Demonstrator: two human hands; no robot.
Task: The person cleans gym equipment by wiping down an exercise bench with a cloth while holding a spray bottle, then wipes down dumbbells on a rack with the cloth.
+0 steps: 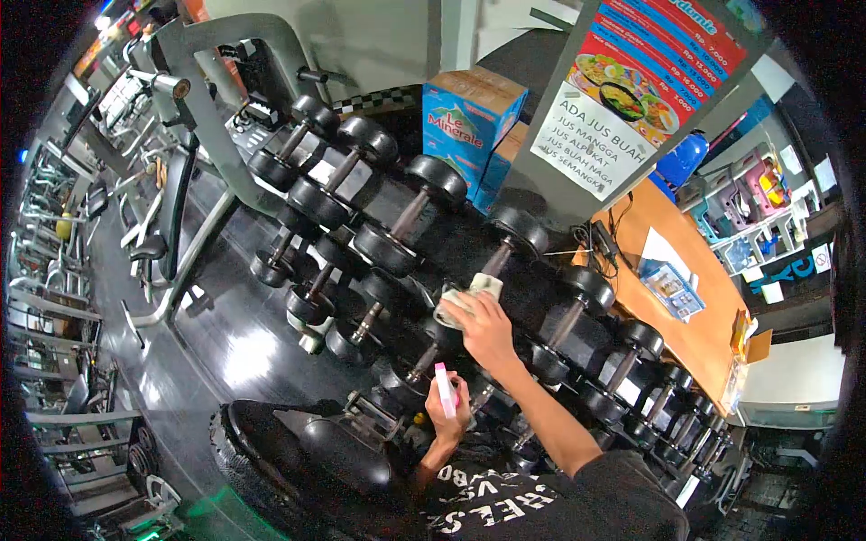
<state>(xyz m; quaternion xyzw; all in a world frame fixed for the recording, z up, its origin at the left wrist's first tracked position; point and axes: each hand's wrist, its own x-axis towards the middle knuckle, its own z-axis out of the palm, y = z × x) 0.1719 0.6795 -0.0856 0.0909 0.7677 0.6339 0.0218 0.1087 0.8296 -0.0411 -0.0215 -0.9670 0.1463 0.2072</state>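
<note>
My right hand (485,332) presses a pale cloth (471,299) against the near end of a black dumbbell, just below its metal handle (496,261); the fingers are wrapped on the cloth. Lower and to the left, my left hand (446,410) is closed around a pink and white object (445,388), held upright, which looks like a spray bottle's head. Most of that object is hidden by the hand. Around both hands, black dumbbells with metal handles lie in rows on a rack, among them one to the left (410,215) and one to the right (566,325).
Blue water cartons (456,135) stand behind the rack, beside a panel with a menu sign (591,135). At the right is a wooden desk (645,298) with cables and papers. A black padded seat (338,451) is near my body. Gym machines (180,180) fill the left.
</note>
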